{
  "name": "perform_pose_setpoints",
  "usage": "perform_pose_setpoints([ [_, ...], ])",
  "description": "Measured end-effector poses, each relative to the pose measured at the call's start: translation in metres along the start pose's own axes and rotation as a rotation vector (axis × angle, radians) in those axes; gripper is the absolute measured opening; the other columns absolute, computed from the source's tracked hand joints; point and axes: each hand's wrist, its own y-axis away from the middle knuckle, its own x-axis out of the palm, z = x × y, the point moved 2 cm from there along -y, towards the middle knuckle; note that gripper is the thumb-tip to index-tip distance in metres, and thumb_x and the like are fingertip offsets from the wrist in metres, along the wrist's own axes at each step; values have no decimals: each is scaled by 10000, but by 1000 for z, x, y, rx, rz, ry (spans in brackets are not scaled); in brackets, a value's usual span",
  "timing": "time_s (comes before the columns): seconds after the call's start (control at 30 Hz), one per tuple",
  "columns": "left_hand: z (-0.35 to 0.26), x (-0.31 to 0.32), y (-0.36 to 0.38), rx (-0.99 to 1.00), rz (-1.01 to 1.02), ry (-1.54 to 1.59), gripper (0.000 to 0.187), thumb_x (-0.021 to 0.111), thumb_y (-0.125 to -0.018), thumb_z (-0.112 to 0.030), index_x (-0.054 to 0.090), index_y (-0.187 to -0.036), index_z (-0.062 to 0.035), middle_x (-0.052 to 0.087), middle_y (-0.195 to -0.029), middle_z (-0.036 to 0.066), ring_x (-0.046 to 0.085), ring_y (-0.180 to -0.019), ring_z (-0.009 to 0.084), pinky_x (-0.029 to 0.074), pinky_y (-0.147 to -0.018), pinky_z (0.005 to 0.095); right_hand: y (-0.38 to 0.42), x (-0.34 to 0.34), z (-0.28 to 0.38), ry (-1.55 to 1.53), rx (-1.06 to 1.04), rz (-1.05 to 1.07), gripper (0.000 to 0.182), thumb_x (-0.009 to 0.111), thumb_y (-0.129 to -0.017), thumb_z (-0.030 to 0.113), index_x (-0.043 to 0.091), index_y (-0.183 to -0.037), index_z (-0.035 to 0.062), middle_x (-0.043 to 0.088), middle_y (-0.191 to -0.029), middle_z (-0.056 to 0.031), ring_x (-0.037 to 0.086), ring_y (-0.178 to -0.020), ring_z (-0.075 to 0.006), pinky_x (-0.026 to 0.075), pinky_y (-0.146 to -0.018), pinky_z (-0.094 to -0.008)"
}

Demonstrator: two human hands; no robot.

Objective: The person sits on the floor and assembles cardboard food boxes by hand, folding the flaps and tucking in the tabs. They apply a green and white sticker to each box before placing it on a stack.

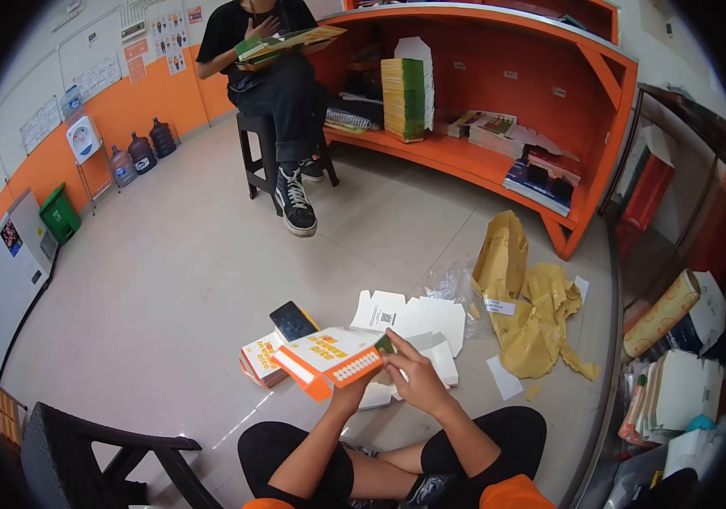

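Note:
A white and orange printed carton (329,355), partly folded, is held up above the floor in front of my crossed legs. My left hand (353,392) grips it from below, its fingers mostly hidden behind the carton. At the carton's right edge, my right hand (412,373) has its fingers closed on the board. Beneath and behind my hands, white unfolded cartons (431,321) lie on the floor. To the left, a similar printed box (261,358) rests on the floor, with a dark-screened phone (293,321) beside it, partly behind the held carton.
Torn brown paper (532,327) and clear plastic (452,284) lie right of the cartons. A seated person (269,93) holds green and orange cartons ahead. An orange shelf (473,161) stands behind; a black stool (66,458) is at lower left.

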Motion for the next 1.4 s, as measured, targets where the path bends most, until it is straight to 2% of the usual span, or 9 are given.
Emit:
perform_pose_setpoints([
  [0.13, 23, -15, -10, 148, -143, -262, 358, 709, -828, -166, 604, -1139, -25, 625, -1143, 111, 587, -1067, 256, 458, -887, 359, -1, -11, -12, -84, -18, 116, 126, 568, -849, -10, 634, -952, -40, 549, -1294, -168, 654, -983, -281, 522, -813, -316],
  [0.3, -12, -14, -5, 867, -43, -698, 380, 669, -692, 15, 644, -1062, -63, 620, -1064, 139, 583, -979, 326, 465, -814, 396, -7, -27, -31, -506, 386, -113, 285, 531, -961, 195, 472, -1212, 74, 569, -1023, -78, 633, -726, -135, 503, -580, -238],
  [0.4, -25, -6, 1, 933, 0, -793, 356, 677, -680, -11, 659, -1027, -89, 615, -1059, 121, 570, -973, 286, 461, -805, 379, -10, -54, -25, -572, 445, -196, 395, 417, -996, 377, 432, -1279, 101, 545, -1015, -69, 584, -637, -116, 463, -485, -212],
  [0.5, -40, -4, 8, 967, 99, -826, 262, 621, -733, -87, 663, -990, -113, 646, -1074, 44, 559, -936, 229, 457, -795, 347, -13, -81, -14, -680, 485, -238, 395, 464, -982, 373, 454, -1290, 126, 550, -902, -48, 568, -583, -88, 415, -391, -195],
  [0.73, -51, -4, 5, 1024, 128, -810, 223, 601, -745, -78, 656, -960, -94, 662, -1073, 30, 598, -934, 253, 497, -765, 345, -11, -95, -22, -543, 367, -107, 344, 450, -985, 385, 550, -941, 59, 504, -722, 7, 521, -575, -53, 388, -372, -192],
  [0.87, -50, -7, -1, 982, 104, -766, 225, 620, -726, 6, 654, -937, -66, 658, -1092, 61, 620, -972, 279, 517, -804, 357, -9, -95, -33, -484, 240, -17, 228, 615, -912, 174, 546, -745, 35, 520, -671, 23, 538, -610, -44, 424, -443, -193],
  [1.0, -53, -14, -6, 829, 181, -749, 316, 599, -753, 46, 665, -1041, -67, 633, -1175, 82, 591, -1097, 311, 503, -907, 358, -10, -99, -8, -60, 236, 95, 234, 731, -802, 145, 558, -711, 15, 584, -669, -12, 575, -597, -69, 451, -518, -231],
  [1.2, -66, -29, -16, 582, 250, -563, 370, 576, -777, 63, 651, -1113, -73, 622, -1201, 102, 570, -1152, 300, 474, -948, 349, -10, -70, -34, 208, 211, -57, 198, 594, -839, 108, 524, -729, -41, 607, -659, -191, 625, -585, -305, 476, -547, -370],
  [1.4, -84, -46, -12, 542, -7, -477, 291, 600, -839, -103, 624, -1122, -39, 659, -1036, 147, 634, -944, 294, 483, -809, 335, -3, -37, -47, 413, 302, -182, 162, 534, -847, 100, 523, -834, -61, 603, -692, -259, 617, -651, -421, 497, -605, -492],
])
